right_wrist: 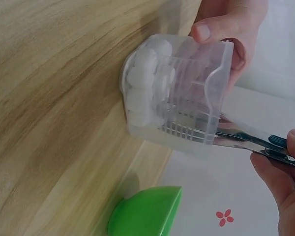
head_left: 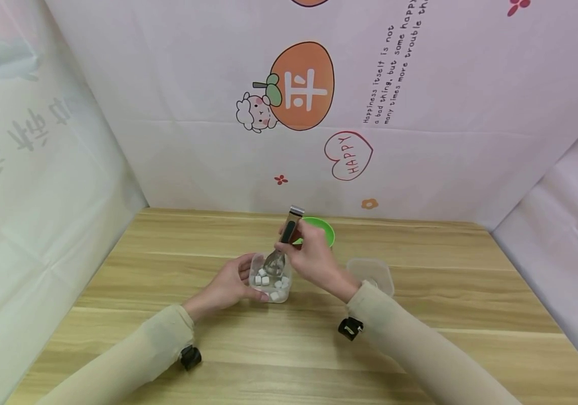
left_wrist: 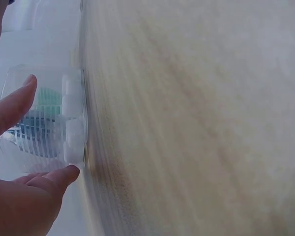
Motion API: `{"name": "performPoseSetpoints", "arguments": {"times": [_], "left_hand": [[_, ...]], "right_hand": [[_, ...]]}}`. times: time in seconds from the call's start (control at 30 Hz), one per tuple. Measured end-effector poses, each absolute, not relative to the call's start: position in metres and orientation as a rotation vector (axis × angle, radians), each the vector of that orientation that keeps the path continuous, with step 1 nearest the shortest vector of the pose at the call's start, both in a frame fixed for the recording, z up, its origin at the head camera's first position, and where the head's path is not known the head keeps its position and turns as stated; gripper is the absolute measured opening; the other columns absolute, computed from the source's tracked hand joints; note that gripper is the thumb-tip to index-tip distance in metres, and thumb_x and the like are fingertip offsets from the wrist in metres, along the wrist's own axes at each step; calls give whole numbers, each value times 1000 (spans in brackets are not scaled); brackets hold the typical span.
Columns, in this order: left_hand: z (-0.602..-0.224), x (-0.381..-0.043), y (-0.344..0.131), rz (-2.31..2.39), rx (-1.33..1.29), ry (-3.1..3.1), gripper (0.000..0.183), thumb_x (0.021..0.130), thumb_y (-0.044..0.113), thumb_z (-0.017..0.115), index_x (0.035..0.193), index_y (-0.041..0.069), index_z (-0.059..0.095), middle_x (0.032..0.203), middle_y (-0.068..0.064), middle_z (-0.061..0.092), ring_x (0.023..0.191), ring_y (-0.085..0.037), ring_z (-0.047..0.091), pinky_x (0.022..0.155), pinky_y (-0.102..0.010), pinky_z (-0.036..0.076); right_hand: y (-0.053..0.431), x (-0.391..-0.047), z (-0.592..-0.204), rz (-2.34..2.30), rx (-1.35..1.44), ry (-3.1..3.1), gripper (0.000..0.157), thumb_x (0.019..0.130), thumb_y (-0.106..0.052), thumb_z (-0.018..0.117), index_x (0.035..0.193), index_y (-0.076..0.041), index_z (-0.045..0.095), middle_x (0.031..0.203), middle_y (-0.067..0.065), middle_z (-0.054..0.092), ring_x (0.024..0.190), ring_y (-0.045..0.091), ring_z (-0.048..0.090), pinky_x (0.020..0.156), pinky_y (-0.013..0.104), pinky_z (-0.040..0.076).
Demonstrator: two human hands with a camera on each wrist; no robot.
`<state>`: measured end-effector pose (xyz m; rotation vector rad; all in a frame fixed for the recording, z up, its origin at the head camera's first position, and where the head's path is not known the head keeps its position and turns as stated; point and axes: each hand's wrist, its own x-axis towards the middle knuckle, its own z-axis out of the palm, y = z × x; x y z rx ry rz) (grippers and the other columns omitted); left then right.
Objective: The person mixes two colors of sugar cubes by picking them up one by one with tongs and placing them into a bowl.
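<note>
A clear plastic container (right_wrist: 215, 73) with slotted sides stands on the table and holds several white cubes (head_left: 265, 280). My left hand (head_left: 230, 284) grips it from the left, thumb at the near side and fingers round the far side. My right hand (head_left: 314, 256) holds metal tongs (head_left: 289, 230) with dark green grips, pinched between thumb and fingers. The tongs slant down, their heads inside the container among the cubes. Whether a cube is between the tong heads I cannot tell.
Behind my right hand stands a green bowl (head_left: 325, 226), partly hidden by it. A translucent plastic lid or shallow box (head_left: 372, 268) lies to the right, near my right wrist. White printed cloth (head_left: 207, 163) walls the wooden table (head_left: 446, 326) at the back and sides.
</note>
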<state>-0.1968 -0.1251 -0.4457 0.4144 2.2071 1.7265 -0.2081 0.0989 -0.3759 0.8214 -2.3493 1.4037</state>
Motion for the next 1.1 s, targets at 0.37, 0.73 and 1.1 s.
{"name": "performPoseSetpoints", "arguments": {"times": [0.37,0.73,1.1], "left_hand": [[-446,-197,-125,1739,366,2192,105,74,-4,93,159,-8,31,157,-26,47,141,-39,50,115,-40,46],[-445,-196,-124,1711,361,2236,108,73,-1,94,159,-9,31,159,-25,44,143,-40,48,115,-39,44],[-447,-195,-124,1733,360,2226,108,72,-2,94,160,-9,30,160,-24,43,145,-40,45,117,-40,42]], "right_hand": [[115,-204,-347,1558,614,-2148,22,85,12,81,101,7,67,86,15,73,72,25,69,62,26,61],[157,-228,-329,1715,392,-2028,24,86,16,77,105,15,63,89,26,69,70,15,69,65,33,66],[186,-259,-335,1508,147,-2189,24,90,4,80,107,10,64,90,21,69,70,17,66,62,23,63]]}}
